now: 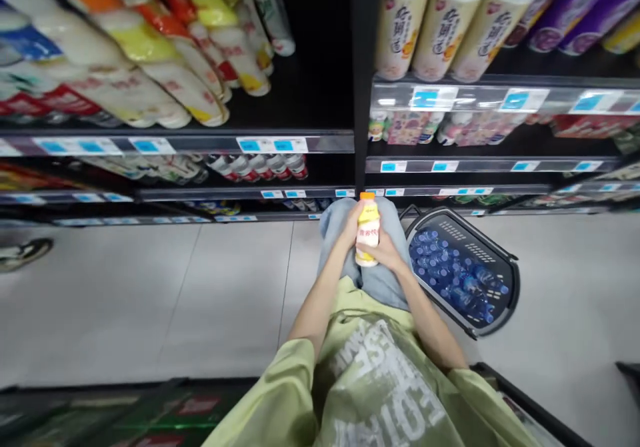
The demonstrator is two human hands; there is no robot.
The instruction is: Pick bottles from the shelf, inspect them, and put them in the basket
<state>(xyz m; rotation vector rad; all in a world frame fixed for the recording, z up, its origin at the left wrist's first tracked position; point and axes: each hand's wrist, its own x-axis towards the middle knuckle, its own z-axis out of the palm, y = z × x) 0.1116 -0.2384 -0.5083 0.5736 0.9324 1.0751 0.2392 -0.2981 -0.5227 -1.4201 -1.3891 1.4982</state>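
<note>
Upright in front of my knees is a white and yellow drink bottle point(369, 234) with an orange cap and red lettering. My left hand point(353, 224) is closed around its upper left side. Lower down, my right hand point(386, 252) grips the bottle's right side, thumb across the front. Both hands rest close above my jeans, and the bottle's back is hidden.
A dark basket point(515, 300) holding many blue-capped bottles point(445, 267) stands on the floor at my right. Drink shelves point(330, 142) rise ahead, split by a black upright point(364, 67). Green cartons point(165, 414) lie behind me at left; someone's shoe point(25, 254) shows far left.
</note>
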